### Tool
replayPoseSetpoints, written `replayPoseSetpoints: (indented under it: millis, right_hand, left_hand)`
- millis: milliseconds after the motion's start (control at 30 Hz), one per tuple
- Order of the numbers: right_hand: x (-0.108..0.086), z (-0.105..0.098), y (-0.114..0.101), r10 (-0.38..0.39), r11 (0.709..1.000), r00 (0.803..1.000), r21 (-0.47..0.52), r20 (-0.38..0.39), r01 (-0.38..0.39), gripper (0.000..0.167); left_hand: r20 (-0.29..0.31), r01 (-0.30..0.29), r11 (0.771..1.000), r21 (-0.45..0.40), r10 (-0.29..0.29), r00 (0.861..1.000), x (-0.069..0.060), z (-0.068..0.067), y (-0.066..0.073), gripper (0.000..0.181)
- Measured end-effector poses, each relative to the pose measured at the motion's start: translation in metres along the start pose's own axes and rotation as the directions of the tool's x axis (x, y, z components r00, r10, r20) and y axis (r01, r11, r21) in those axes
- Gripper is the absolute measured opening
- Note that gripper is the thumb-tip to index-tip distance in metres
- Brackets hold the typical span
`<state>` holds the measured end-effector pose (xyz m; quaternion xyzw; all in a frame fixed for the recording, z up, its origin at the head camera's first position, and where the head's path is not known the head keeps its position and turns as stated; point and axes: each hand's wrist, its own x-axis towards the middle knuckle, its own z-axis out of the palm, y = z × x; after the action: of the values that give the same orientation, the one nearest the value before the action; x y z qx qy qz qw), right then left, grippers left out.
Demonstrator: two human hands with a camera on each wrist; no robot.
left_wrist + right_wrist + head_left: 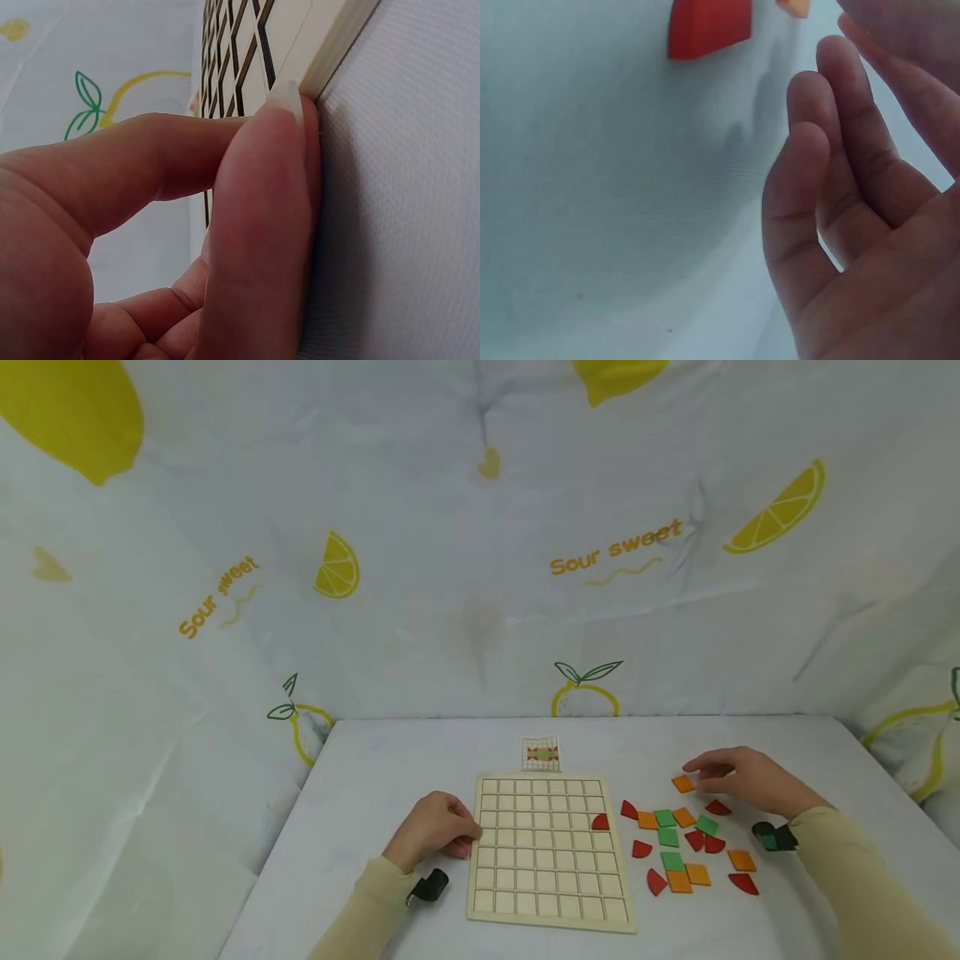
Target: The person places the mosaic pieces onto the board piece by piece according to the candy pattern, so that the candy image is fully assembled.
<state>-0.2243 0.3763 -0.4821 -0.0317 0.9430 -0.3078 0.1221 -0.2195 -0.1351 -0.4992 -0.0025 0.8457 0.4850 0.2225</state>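
A pale wooden grid board lies on the table with one red quarter-circle piece in a cell near its right side. At the board's left edge my left hand holds the rim. The left wrist view shows the thumb against the board's edge, the index finger bent beside it. Right of the board, my right hand hovers beside an orange square tile, thumb close to it. Its other fingers are loosely bent in the right wrist view, with nothing visible between them.
A small pattern card lies behind the board. Loose orange tiles, green tiles and red quarter-circles are spread right of the board. A lemon-printed cloth hangs behind the table.
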Motion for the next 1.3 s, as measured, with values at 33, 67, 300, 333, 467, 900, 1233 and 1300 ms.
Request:
replayPoseSetpoints:
  millis: [33,67,300,333,467,900,1233,1300]
  right_hand:
    - [0.003,0.0,0.003,-0.002,1.0,1.0,0.017,0.016,0.001,0.037]
    - [0.005,0.0,0.005,-0.003,0.999,1.0,0.035,0.031,0.002,0.037]
    - [0.015,0.001,0.009,-0.013,0.997,0.996,0.082,0.09,0.006,0.039]
    - [0.015,0.0,0.008,-0.009,0.997,0.996,0.076,0.092,0.002,0.039]
    - [0.016,-0.001,0.006,-0.007,0.999,0.996,0.052,0.093,0.002,0.035]
    - [0.019,0.005,0.014,0.009,0.998,0.998,0.056,0.064,-0.012,0.032]
    - [-0.001,0.017,-0.022,-0.002,0.999,0.999,0.037,-0.039,0.004,0.034]
    - [-0.007,0.026,-0.031,-0.019,0.999,0.999,0.046,-0.05,0.021,0.031]
  left_hand:
    - [-0.002,-0.001,1.0,0.002,0.001,1.0,0.0,0.0,0.001,0.015]
    - [-0.004,0.001,1.0,0.004,-0.001,1.0,0.0,0.0,0.001,0.015]
    - [-0.016,-0.019,1.0,0.021,0.019,1.0,-0.001,0.0,0.002,0.017]
    - [-0.017,-0.022,1.0,0.018,0.023,1.0,-0.001,0.0,0.001,0.017]
    - [-0.013,-0.021,1.0,0.006,0.021,1.0,-0.001,0.001,0.0,0.016]
    - [-0.025,-0.039,0.999,0.017,0.04,0.999,-0.002,0.002,0.0,0.019]
    - [-0.026,-0.03,0.999,0.021,0.03,0.999,0.0,0.001,0.001,0.019]
    - [-0.024,-0.024,0.999,0.022,0.024,0.999,-0.001,0.001,0.001,0.019]
